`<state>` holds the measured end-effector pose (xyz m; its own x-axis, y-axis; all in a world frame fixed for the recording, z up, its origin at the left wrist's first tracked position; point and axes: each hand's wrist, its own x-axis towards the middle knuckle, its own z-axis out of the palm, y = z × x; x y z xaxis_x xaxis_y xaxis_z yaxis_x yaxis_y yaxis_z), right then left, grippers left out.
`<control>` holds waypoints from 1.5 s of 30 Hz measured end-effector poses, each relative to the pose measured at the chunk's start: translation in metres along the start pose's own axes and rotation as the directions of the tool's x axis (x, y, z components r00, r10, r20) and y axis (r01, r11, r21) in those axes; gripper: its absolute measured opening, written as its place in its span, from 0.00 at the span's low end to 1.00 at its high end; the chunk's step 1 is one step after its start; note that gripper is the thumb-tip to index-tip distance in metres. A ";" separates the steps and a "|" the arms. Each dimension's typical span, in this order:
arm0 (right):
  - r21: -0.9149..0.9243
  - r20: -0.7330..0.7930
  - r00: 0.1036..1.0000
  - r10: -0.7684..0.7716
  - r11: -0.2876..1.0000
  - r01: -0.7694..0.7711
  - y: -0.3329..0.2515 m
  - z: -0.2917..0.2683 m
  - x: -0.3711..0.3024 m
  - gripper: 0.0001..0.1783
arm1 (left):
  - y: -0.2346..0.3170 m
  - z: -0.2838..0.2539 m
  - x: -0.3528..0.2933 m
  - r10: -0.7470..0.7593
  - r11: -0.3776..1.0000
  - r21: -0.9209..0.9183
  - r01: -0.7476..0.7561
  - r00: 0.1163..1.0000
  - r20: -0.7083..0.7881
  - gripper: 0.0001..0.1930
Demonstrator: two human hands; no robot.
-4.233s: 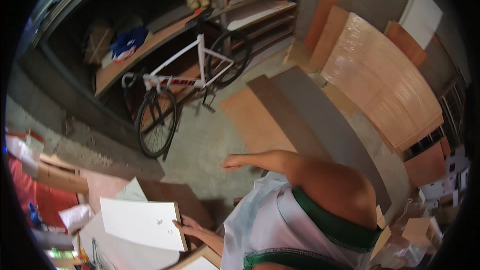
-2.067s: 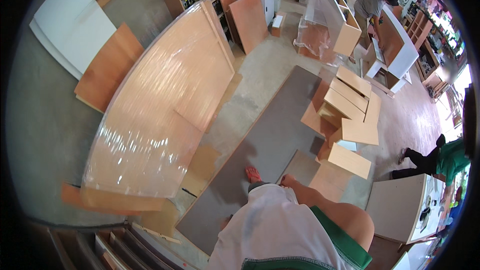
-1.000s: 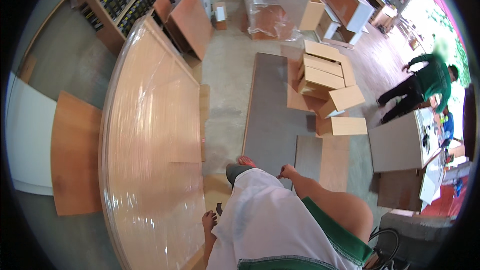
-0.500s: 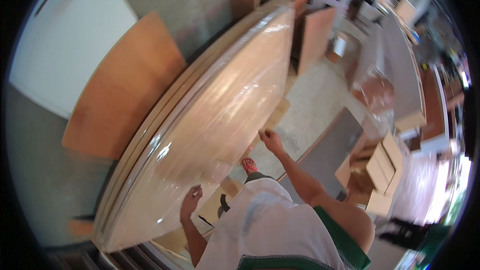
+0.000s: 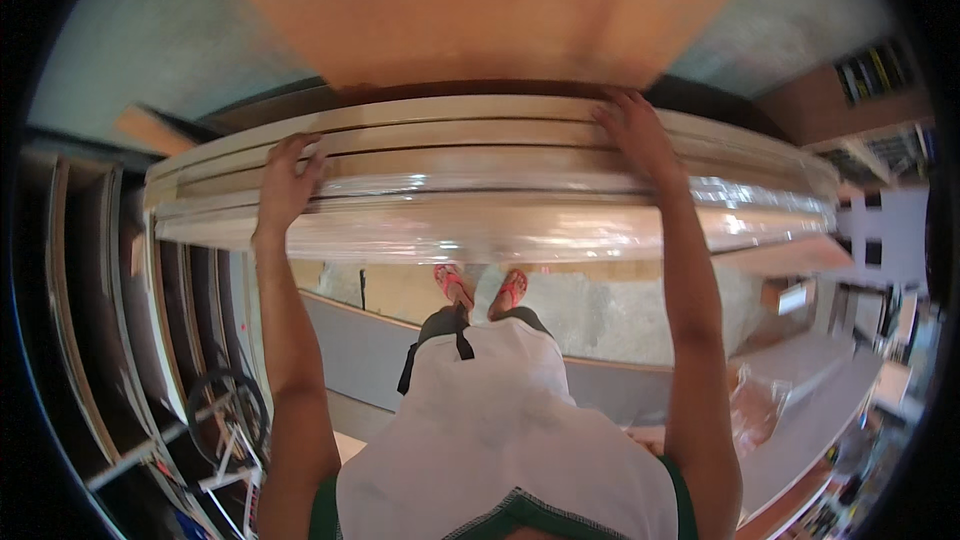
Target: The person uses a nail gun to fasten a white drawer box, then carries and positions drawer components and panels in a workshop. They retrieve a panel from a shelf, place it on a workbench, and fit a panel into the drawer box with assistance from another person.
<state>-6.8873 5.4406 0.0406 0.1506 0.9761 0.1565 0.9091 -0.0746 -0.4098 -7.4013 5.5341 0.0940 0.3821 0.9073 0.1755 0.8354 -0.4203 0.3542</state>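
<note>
Several long, light wood panels (image 5: pixel 460 136) lean together in front of me, their top edges running across the view. The nearest panel (image 5: pixel 480 225) is wrapped in shiny clear plastic film. On the left half of the stack, my left hand (image 5: pixel 288 180) lies over the top edges with its fingers curled over one. My right hand (image 5: pixel 638 140) reaches farther over the right half, fingers hooked over the rear panel's edge. Both hands are closed on panel edges; some fingertips are hidden behind the wood.
A brown board (image 5: pixel 490 15) rests against the wall behind the stack. Dark upright boards (image 5: pixel 90 310) and a wheel (image 5: pixel 228 420) are at the left. Beneath the panels are my feet in red sandals (image 5: pixel 512 287). A grey panel (image 5: pixel 350 355) lies behind my feet; a shelf (image 5: pixel 850 110) stands far right.
My view has turned to face the stack squarely. Both hands, earlier apart from the panels' top edges, have come up and taken hold of them.
</note>
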 end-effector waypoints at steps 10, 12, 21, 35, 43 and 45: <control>-0.245 0.302 0.939 0.162 0.966 -0.088 0.005 0.022 0.020 0.33 | -0.097 0.057 0.080 -0.015 0.977 0.209 -0.054 0.948 0.318 0.29; -0.247 0.287 0.946 0.152 0.966 -0.080 0.002 0.021 0.022 0.31 | -0.095 0.059 0.082 -0.083 0.969 0.248 -0.002 0.939 0.334 0.31; -0.301 0.283 0.955 0.087 0.954 0.003 -0.002 0.020 0.019 0.32 | -0.082 0.051 0.076 -0.147 0.967 0.248 0.054 0.917 0.372 0.31; -0.377 0.387 0.896 0.218 0.924 -0.062 -0.039 0.018 0.003 0.42 | -0.056 0.036 0.067 -0.166 0.945 0.326 0.013 0.880 0.446 0.36; -0.456 0.410 0.833 0.372 0.874 -0.166 -0.033 0.013 0.004 0.43 | -0.051 0.043 0.080 -0.149 0.929 0.366 -0.043 0.864 0.480 0.37; -0.434 0.426 0.822 0.379 0.882 -0.182 -0.028 0.012 0.005 0.43 | -0.056 0.047 0.078 -0.099 0.934 0.351 -0.069 0.893 0.439 0.37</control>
<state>-6.9164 5.4500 0.0423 0.3031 0.8606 -0.4093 0.9432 -0.3323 -0.0003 -7.3995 5.6286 0.0451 0.4323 0.8567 -0.2814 0.8923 -0.4514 -0.0034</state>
